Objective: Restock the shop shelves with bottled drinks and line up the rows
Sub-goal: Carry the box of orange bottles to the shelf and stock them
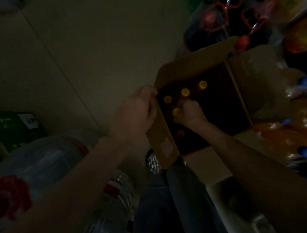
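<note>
Bare forearms, left grip pinching brown cardboard flap, right grip curled round yellow-capped bottle.

An open cardboard box stands on the floor in front of the person's legs. Bottles stand inside it along its left side. The left hand grips the box's left flap; the right hand is inside, among the bottles. Wrapped bottle packs lie to the box's right.
</note>
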`<act>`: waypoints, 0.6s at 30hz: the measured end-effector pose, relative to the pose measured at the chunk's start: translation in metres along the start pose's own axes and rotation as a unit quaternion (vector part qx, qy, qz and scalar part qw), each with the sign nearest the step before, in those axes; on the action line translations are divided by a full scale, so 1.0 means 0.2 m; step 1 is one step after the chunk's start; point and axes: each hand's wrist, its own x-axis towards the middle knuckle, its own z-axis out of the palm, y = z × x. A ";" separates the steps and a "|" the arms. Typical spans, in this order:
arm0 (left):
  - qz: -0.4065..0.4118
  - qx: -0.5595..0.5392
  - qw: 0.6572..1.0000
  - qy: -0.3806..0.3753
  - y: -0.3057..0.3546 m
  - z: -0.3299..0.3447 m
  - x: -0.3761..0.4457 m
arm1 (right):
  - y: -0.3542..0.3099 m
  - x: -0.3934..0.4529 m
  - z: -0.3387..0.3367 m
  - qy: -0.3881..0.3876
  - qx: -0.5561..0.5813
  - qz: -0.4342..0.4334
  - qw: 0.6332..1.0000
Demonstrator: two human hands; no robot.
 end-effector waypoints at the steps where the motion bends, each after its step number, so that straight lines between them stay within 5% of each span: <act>1: 0.006 -0.007 0.999 -0.035 0.03 0.00 0.00 | -0.03 -0.06 -0.11 0.003 0.012 -0.022 1.000; 5: 0.014 -0.060 0.975 -0.213 0.16 0.03 0.03 | -0.17 -0.36 -0.55 0.046 0.103 -0.165 0.980; 8: -0.025 -0.208 0.968 -0.138 0.25 0.03 0.05 | -0.27 -0.53 -0.76 0.082 0.180 -0.274 0.941; 12: -0.148 -0.256 0.955 0.003 0.24 -0.01 0.04 | -0.14 -0.36 -0.71 0.107 0.410 -0.149 0.893; 14: -0.195 -0.280 0.938 0.058 0.17 -0.05 0.05 | 0.02 -0.16 -0.50 0.146 0.286 -0.065 0.945; 18: -0.177 -0.295 0.932 0.117 0.06 -0.08 0.03 | 0.24 0.12 -0.01 0.045 0.017 -0.025 0.999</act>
